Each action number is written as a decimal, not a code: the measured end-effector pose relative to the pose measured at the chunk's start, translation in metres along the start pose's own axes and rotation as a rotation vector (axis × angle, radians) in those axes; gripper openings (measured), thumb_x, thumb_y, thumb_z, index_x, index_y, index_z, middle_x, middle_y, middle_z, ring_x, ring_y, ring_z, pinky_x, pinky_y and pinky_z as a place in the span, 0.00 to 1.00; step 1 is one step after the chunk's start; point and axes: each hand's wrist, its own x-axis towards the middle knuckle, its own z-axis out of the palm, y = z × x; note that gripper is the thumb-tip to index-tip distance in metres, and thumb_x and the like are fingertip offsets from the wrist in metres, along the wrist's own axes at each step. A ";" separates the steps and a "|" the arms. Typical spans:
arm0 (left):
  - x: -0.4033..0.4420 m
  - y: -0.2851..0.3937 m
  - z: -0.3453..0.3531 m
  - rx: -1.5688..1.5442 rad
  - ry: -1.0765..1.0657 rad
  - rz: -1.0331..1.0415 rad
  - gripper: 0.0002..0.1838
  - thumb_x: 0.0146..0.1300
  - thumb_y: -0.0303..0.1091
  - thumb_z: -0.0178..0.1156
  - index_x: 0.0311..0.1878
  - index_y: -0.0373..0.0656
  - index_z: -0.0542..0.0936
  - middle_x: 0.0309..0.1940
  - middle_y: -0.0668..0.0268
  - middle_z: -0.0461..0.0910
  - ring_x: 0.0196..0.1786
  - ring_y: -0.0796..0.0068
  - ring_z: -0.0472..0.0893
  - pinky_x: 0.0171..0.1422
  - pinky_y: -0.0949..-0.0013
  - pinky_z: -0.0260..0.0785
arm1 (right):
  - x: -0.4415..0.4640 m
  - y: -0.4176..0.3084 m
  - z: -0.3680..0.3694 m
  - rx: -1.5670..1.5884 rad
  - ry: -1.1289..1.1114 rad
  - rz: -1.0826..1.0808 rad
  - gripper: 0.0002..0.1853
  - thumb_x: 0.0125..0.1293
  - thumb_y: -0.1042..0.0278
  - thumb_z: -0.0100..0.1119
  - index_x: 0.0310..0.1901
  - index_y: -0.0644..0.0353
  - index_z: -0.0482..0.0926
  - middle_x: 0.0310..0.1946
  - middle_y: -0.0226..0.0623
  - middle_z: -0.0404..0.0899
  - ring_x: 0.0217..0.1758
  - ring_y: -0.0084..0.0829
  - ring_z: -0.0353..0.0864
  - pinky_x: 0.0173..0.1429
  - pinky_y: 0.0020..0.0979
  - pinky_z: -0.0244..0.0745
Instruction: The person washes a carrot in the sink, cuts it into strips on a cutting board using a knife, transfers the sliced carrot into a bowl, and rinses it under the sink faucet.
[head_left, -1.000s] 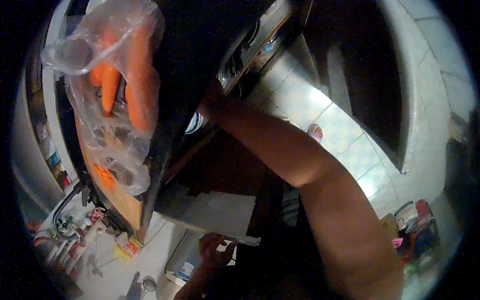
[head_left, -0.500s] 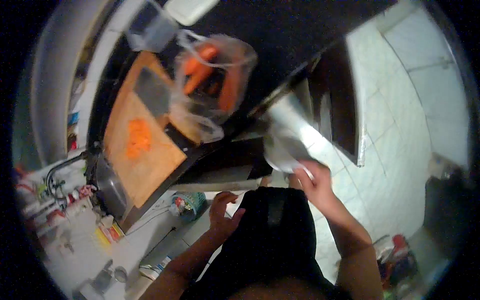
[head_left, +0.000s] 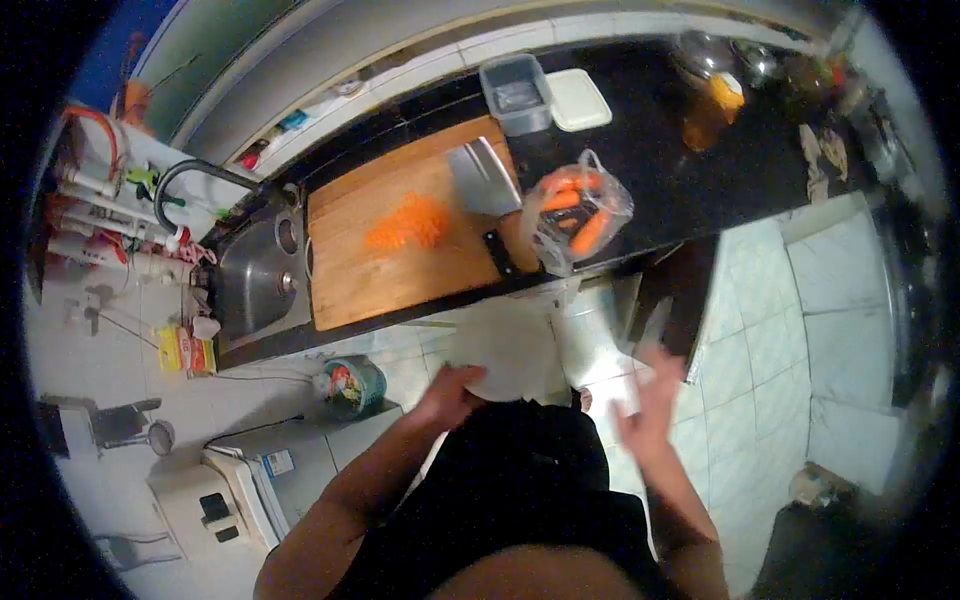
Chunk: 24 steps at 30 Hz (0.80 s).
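My left hand (head_left: pixel 452 397) grips the near-left edge of a pale, round plate (head_left: pixel 506 345), held in front of the counter at waist height. To its right, my right hand (head_left: pixel 650 405) is somewhat blurred, fingers stretched and apart, close to an open dark cabinet door (head_left: pixel 675 300). On the counter lies a wooden cutting board (head_left: pixel 345 285) bearing a heap of cut carrot (head_left: pixel 410 222) and a cleaver (head_left: pixel 483 178). A clear plastic bag of carrots (head_left: pixel 580 215) rests at the board's right end.
A sink (head_left: pixel 255 275) is left of the board. Behind it stand a clear plastic container (head_left: pixel 516 95) and a pale lid (head_left: pixel 578 100). A waste basket (head_left: pixel 355 388) stands on the floor at left. Bowls (head_left: pixel 705 55) sit at the counter's far right.
The plate has passed from my right hand to my left. My right hand has let go and opened. The head view has turned, showing more of the counter and sink.
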 end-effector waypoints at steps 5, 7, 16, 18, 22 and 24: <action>-0.006 0.096 -0.088 -0.183 0.211 0.456 0.26 0.60 0.36 0.51 0.59 0.37 0.58 0.54 0.55 0.67 0.54 0.58 0.70 0.53 0.56 0.68 | -0.066 0.168 0.040 -0.368 0.006 0.789 0.36 0.61 0.54 0.50 0.58 0.78 0.52 0.51 0.61 0.64 0.57 0.52 0.64 0.58 0.41 0.62; 0.008 0.140 -0.121 -0.281 0.299 0.451 0.27 0.63 0.39 0.49 0.61 0.38 0.55 0.55 0.55 0.65 0.56 0.56 0.68 0.51 0.54 0.70 | -0.062 0.160 0.051 -0.324 0.034 0.779 0.32 0.60 0.60 0.50 0.58 0.75 0.54 0.48 0.60 0.67 0.50 0.54 0.68 0.55 0.42 0.64; 0.107 0.255 -0.233 -0.156 0.222 0.565 0.26 0.63 0.44 0.49 0.60 0.47 0.55 0.53 0.57 0.65 0.49 0.60 0.72 0.42 0.59 0.75 | 0.077 0.002 0.119 -0.510 0.303 0.298 0.24 0.52 0.75 0.52 0.53 0.62 0.65 0.48 0.54 0.67 0.53 0.51 0.65 0.57 0.43 0.61; 0.121 0.266 -0.241 -0.114 0.238 0.497 0.28 0.62 0.45 0.50 0.61 0.48 0.53 0.53 0.57 0.64 0.48 0.61 0.73 0.41 0.60 0.75 | 0.124 -0.061 0.146 -0.329 0.187 0.251 0.23 0.51 0.74 0.54 0.52 0.62 0.66 0.48 0.51 0.67 0.53 0.51 0.66 0.56 0.43 0.62; 0.137 0.276 -0.244 -0.111 0.303 0.519 0.33 0.61 0.46 0.51 0.63 0.47 0.48 0.53 0.56 0.63 0.48 0.59 0.73 0.40 0.61 0.76 | 0.196 -0.108 0.204 -0.312 -0.001 0.333 0.27 0.51 0.72 0.56 0.55 0.59 0.64 0.47 0.50 0.67 0.50 0.50 0.68 0.53 0.39 0.66; 0.149 0.274 -0.252 -0.120 0.341 0.567 0.34 0.61 0.47 0.52 0.64 0.46 0.47 0.52 0.56 0.64 0.49 0.58 0.73 0.40 0.62 0.76 | 0.214 -0.087 0.229 -0.422 -0.067 0.392 0.28 0.52 0.71 0.56 0.56 0.58 0.63 0.47 0.50 0.67 0.50 0.50 0.68 0.51 0.38 0.67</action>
